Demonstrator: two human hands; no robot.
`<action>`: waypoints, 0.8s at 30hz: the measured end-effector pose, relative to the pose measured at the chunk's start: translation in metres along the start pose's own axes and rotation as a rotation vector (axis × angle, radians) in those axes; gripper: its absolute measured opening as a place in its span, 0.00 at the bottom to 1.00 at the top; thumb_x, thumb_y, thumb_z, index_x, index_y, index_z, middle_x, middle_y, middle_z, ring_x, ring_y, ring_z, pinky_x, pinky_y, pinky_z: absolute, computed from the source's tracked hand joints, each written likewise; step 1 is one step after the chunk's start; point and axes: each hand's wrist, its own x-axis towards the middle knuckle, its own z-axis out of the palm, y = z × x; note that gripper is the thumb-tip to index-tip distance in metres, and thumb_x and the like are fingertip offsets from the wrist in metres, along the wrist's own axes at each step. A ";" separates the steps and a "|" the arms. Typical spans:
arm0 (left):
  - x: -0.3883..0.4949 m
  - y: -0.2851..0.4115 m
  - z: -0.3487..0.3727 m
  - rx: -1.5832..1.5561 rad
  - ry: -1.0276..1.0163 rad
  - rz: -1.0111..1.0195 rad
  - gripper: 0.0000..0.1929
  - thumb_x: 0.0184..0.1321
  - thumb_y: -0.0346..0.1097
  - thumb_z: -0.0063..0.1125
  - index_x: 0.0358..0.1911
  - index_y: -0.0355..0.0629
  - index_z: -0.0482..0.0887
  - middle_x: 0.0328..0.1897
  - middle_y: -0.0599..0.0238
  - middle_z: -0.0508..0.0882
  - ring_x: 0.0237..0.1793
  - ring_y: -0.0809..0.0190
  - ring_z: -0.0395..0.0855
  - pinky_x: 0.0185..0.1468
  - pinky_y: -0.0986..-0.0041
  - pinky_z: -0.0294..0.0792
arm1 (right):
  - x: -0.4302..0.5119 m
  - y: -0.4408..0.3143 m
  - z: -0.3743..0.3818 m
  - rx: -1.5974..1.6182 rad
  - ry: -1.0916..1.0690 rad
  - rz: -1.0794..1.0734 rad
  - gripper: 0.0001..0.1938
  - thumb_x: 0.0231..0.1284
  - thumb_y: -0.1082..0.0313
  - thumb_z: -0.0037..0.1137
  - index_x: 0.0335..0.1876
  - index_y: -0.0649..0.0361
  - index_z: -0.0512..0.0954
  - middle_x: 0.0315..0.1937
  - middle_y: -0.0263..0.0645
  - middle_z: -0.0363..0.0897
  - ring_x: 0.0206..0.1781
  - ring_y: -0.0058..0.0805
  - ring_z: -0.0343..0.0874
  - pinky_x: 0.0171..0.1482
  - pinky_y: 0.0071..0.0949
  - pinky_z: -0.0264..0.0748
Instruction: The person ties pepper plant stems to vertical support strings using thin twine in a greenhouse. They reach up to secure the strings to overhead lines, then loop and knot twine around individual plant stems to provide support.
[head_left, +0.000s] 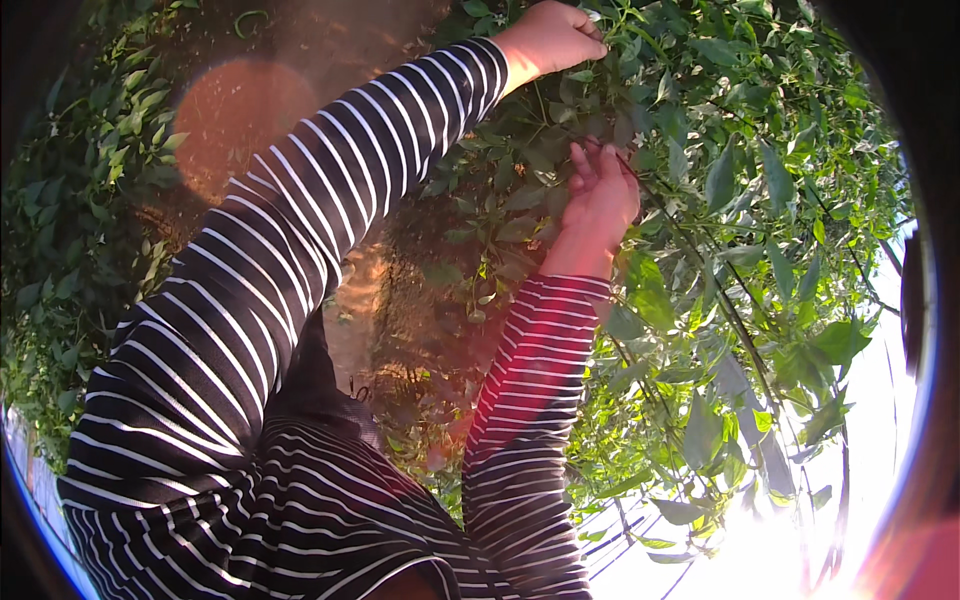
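Note:
My left hand reaches across to the top of the view, into the edge of a leafy green plant that looks like a pepper plant. Its fingers are curled together against the leaves, and whatever lies between the fingertips is hidden. Lower down, my right hand is turned palm up with its fingers partly curled among the foliage. A thin dark stem runs right beside its fingertips; whether they grip it cannot be made out. Small white flowers dot the plant.
Another row of leafy plants grows at the left. Bare brown soil lies between the rows, with a curved thin green thing at the top. Woody branches slant through the right side. Strong sun glare washes out the lower right.

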 end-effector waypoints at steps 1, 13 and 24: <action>0.007 -0.016 0.003 -0.059 0.097 -0.010 0.09 0.53 0.35 0.64 0.28 0.34 0.84 0.25 0.61 0.84 0.27 0.66 0.79 0.34 0.70 0.70 | -0.001 0.000 0.000 -0.001 -0.009 0.000 0.07 0.65 0.71 0.52 0.46 0.61 0.71 0.40 0.44 0.83 0.34 0.38 0.85 0.19 0.18 0.64; 0.020 0.000 0.006 -0.519 0.014 -0.075 0.06 0.57 0.34 0.60 0.29 0.38 0.84 0.26 0.64 0.83 0.28 0.65 0.79 0.33 0.71 0.71 | -0.007 -0.004 0.023 -0.102 -0.133 -0.051 0.07 0.65 0.71 0.53 0.45 0.65 0.73 0.36 0.44 0.83 0.23 0.31 0.83 0.15 0.15 0.61; -0.006 -0.004 0.018 -0.217 -0.131 -0.047 0.14 0.52 0.33 0.68 0.42 0.39 0.84 0.39 0.67 0.85 0.42 0.67 0.81 0.48 0.74 0.73 | 0.017 -0.032 0.054 0.529 0.002 -0.246 0.09 0.68 0.70 0.50 0.49 0.64 0.72 0.44 0.41 0.79 0.46 0.35 0.81 0.38 0.22 0.79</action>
